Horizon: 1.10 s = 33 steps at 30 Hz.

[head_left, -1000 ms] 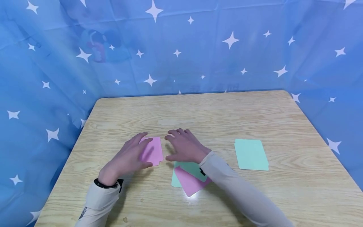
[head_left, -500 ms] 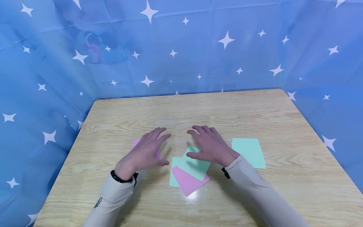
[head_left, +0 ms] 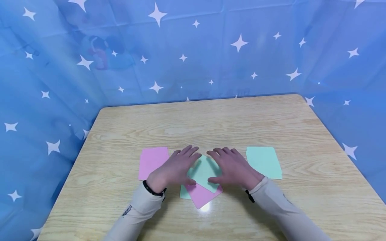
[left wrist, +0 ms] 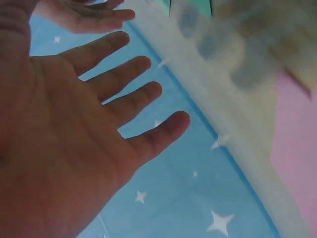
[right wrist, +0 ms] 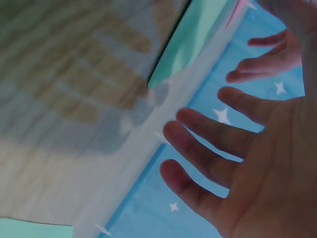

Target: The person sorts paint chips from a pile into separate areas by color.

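My left hand and right hand hover over the middle of the table, one on each side of a mint-green card. Both have spread, relaxed fingers and hold nothing. Under that card lies a pink card, turned at an angle, with another green card peeking out at lower left. The left wrist view shows the left palm with fingers apart; the right palm looks the same in the right wrist view. Parts of the middle cards are hidden by the fingers.
A pink card stack lies left of the hands. To the right lies a mint-green stack, its edges slightly uneven. The wooden table ends at a blue star-patterned cloth behind and at the sides.
My left hand has moved right, off the pink stack, to the middle cards. The right hand first shifted right, then came slightly lower. The cards lie as before.
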Each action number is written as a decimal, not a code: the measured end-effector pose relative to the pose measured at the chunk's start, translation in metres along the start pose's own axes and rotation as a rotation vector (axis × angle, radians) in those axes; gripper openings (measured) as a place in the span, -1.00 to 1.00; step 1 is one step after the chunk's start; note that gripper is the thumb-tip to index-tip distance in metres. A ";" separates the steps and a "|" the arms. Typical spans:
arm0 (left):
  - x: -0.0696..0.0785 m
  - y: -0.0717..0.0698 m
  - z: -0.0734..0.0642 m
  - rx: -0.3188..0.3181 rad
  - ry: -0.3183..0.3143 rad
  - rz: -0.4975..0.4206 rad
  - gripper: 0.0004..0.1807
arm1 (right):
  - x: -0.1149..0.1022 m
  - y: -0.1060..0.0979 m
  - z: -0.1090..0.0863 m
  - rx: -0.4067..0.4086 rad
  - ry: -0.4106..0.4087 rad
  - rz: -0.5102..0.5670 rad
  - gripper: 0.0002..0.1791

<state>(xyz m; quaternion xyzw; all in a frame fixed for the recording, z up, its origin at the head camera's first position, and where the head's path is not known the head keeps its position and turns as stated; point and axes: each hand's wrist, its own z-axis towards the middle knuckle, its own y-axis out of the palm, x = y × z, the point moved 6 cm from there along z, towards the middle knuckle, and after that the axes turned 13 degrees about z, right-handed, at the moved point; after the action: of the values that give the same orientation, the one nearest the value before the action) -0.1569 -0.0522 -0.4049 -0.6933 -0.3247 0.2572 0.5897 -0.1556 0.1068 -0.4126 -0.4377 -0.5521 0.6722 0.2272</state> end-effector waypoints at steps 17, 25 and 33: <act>0.027 0.019 0.014 -0.044 0.016 0.054 -0.13 | -0.004 0.011 -0.010 -0.114 -0.039 0.079 0.01; 0.030 0.017 0.011 0.006 0.033 0.074 -0.20 | 0.003 0.008 -0.012 -0.109 -0.014 0.100 0.09; 0.030 0.017 0.012 0.017 0.034 0.042 -0.20 | 0.004 0.005 -0.011 -0.110 -0.009 0.056 0.08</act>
<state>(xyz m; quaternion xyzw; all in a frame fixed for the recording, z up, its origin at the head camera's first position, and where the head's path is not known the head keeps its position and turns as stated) -0.1436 -0.0237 -0.4232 -0.6991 -0.2980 0.2605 0.5956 -0.1478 0.1147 -0.4186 -0.4619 -0.5769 0.6488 0.1815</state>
